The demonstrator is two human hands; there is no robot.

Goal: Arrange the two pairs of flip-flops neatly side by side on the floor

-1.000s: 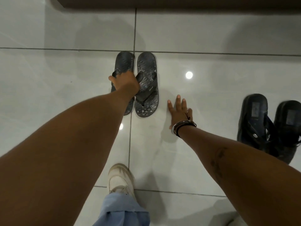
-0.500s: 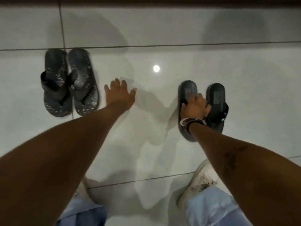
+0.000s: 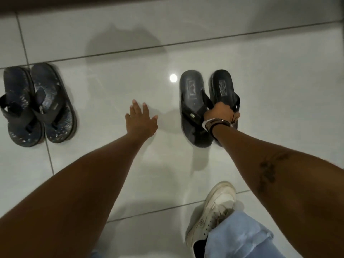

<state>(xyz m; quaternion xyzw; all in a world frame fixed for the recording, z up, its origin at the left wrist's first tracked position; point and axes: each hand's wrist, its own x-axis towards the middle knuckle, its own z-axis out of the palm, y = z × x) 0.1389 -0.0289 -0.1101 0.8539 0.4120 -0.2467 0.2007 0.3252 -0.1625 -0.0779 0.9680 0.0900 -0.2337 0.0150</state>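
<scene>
A dark patterned pair of flip-flops (image 3: 37, 105) lies side by side on the white tiled floor at the far left. A plain black pair (image 3: 193, 101) sits right of centre, its two sandals close together. My right hand (image 3: 219, 114), with bracelets on the wrist, is closed around the straps of the black pair, and the right-hand sandal (image 3: 223, 86) appears slightly raised. My left hand (image 3: 141, 121) rests flat on the floor between the two pairs, fingers spread, holding nothing.
My white sneaker (image 3: 212, 211) and light blue trouser leg (image 3: 240, 239) are at the lower right. A dark strip of furniture or wall base (image 3: 93, 2) runs along the top edge. A ceiling light reflects on the tile (image 3: 173, 78).
My left hand let go of the patterned pair and moved right onto the bare floor. My right hand went to the black pair and closed on its straps; the pair now sits further left in view.
</scene>
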